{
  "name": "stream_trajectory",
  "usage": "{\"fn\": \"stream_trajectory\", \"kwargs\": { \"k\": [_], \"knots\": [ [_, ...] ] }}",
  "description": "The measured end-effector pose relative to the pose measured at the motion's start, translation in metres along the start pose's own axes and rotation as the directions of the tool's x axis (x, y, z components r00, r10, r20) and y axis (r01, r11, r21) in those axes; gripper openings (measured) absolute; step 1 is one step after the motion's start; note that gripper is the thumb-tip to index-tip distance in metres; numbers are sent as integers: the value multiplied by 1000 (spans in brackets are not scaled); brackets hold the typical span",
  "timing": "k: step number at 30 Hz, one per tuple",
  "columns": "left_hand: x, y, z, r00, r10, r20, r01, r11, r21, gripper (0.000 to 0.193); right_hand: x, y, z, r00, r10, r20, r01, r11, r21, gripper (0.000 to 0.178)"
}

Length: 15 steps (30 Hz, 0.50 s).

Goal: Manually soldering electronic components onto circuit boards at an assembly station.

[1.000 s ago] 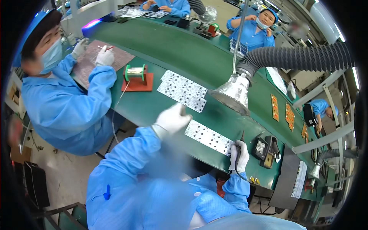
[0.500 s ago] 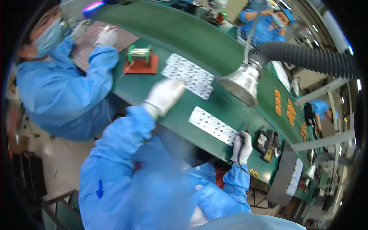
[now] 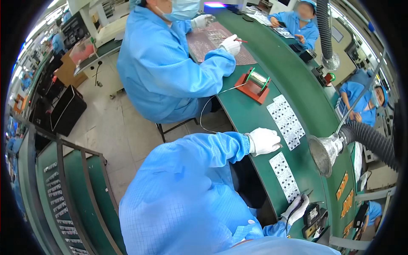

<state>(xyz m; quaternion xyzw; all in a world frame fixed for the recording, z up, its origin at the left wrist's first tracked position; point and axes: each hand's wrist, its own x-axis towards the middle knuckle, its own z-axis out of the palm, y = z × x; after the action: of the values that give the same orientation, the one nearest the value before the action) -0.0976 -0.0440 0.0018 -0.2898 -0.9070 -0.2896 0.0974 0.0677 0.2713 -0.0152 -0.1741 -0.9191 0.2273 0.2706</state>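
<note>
Green bench point(image 3: 241, 111), right hand point(image 3: 296, 209) wrapped round soldering iron point(image 3: 304, 196); left hand point(image 3: 264, 141) curled, hold unclear

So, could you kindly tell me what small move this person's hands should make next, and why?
I would probably have the right hand swing the tip of the dark pen-shaped tool over the single white board. That hand holds the tool right by the board's near end, yet the tip appears to point away from the board.
</note>
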Motion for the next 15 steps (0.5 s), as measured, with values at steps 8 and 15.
{"fn": "stream_trajectory", "kwargs": {
  "k": [8, 15],
  "knots": [
    [6, -5, -2, 999, 12, -35, -8, 996, 93, 33, 4, -8, 13, 993, 110, 49, -120, 931, 345, 23],
    [7, -5, 8, 995, 55, -88, -45, 993, 107, 31, 2, -6, 7, 994, -53, -96, 62, 993, 98, 18]
  ]
}}
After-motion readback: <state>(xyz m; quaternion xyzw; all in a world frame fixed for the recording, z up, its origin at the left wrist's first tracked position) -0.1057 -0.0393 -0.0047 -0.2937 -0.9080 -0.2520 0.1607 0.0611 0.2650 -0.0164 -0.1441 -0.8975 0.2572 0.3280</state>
